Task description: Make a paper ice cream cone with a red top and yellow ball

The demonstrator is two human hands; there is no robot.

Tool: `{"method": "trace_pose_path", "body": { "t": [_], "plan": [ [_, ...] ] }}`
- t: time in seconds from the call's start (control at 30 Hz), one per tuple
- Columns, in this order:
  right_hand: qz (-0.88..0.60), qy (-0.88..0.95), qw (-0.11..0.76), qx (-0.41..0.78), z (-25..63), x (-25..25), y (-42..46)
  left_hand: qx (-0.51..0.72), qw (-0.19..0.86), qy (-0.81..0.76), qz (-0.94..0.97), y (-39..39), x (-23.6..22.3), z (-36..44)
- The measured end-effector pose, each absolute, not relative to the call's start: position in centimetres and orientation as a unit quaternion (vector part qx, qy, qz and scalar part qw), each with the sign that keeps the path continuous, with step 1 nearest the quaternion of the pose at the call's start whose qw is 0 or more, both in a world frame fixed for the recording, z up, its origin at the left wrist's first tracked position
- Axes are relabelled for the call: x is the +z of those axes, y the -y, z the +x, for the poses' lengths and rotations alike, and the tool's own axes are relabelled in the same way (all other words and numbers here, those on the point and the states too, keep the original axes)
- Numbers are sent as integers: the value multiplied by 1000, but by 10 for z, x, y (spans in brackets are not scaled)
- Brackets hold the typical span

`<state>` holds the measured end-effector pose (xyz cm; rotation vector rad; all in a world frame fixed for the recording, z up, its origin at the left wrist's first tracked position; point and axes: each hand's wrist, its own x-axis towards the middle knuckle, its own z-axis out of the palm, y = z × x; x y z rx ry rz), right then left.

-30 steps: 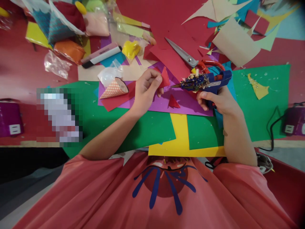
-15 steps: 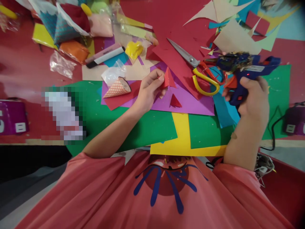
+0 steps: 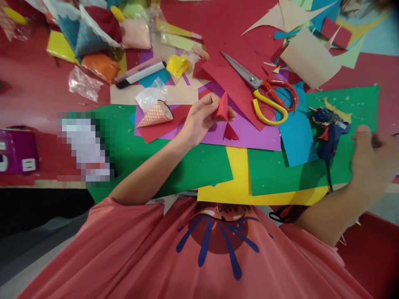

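My left hand (image 3: 204, 116) pinches a small folded red paper triangle (image 3: 222, 107) above a purple sheet (image 3: 258, 135). Another red paper triangle (image 3: 231, 132) lies on that sheet just below. A blue hot glue gun (image 3: 331, 128), its nozzle crusted with glue, rests on the green paper (image 3: 274, 174). To its right, my right hand (image 3: 374, 160) is apart from it, somewhat blurred, with thumb and fingers parted and nothing visible in them. Left of my left hand lies a small waffle-patterned paper cone (image 3: 156, 115).
Scissors (image 3: 254, 81) with red and yellow handles lie beyond the purple sheet. A marker (image 3: 141, 74), a yellow clay lump (image 3: 177, 65) and bagged clay (image 3: 100, 67) are at the back left. Paper scraps (image 3: 310, 58) cover the back right. A purple box (image 3: 20, 151) stands far left.
My right hand carried the glue gun rightward, let it go on the green paper and moved farther right. My left hand keeps the red triangle, now turned and closed up more.
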<state>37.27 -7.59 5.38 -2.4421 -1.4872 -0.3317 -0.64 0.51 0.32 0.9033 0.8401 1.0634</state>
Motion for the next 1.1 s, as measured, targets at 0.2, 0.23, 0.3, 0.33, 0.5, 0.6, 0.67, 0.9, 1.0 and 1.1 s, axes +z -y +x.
{"method": "trace_pose_path", "body": {
  "t": [0.2, 0.23, 0.3, 0.33, 0.5, 0.6, 0.67, 0.9, 1.0, 1.1],
  "plan": [
    [-743, 602, 252, 148, 276, 75, 59, 497, 672, -374, 403, -7, 5, -6],
    [-709, 625, 245, 215, 255, 77, 55, 497, 673, -371, 403, -7, 5, -5],
    [-647, 681, 216, 267, 220, 76, 48, 494, 673, -374, 404, -7, 6, -5],
    [-629, 701, 196, 273, 206, 73, 43, 490, 674, -377, 404, -6, 7, -5],
    [-600, 758, 65, 248, 172, 54, 25, 472, 694, -375, 394, -7, 8, -6],
    [-575, 778, 10, 251, 166, 51, 22, 471, 695, -376, 392, -9, 5, -6],
    [-561, 791, 8, 246, 163, 49, 24, 473, 692, -377, 393, -9, 3, -6],
    [-541, 795, 89, 258, 156, 35, 29, 463, 709, -343, 406, -8, 5, -8],
    [-552, 736, 186, 344, 168, 38, 23, 439, 718, -352, 410, -8, 9, -9],
    [-576, 639, 278, 428, 184, 45, 15, 440, 708, -372, 407, -8, 11, -10]
  ]
}}
